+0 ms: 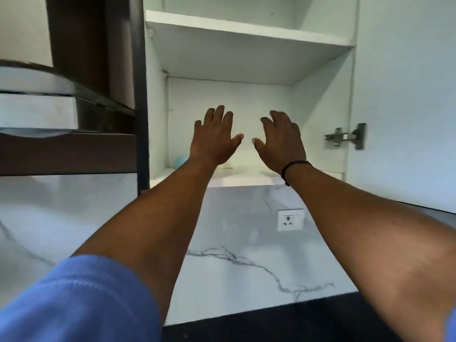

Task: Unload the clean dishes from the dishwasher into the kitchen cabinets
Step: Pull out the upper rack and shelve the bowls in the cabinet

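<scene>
Both arms reach up into an open white wall cabinet (320, 114). My left hand (213, 137) is raised in front of the lower compartment with fingers spread and nothing in it. My right hand (282, 139), with a black band at the wrist, is beside it, fingers loosely bent and holding nothing. The thumbs point at each other across a small gap. Low on the cabinet's bottom shelf (246, 177), behind my left wrist, a pale blue object (181, 161) and a whitish object (227, 166) show in part; I cannot tell what they are.
An upper shelf (246, 30) spans the cabinet. The open door (407, 95) stands at the right with a metal hinge (345, 137). Dark wood framing (98, 70) and a curved extractor hood edge (37, 80) lie left. A wall socket (290, 219) sits on the marble backsplash below.
</scene>
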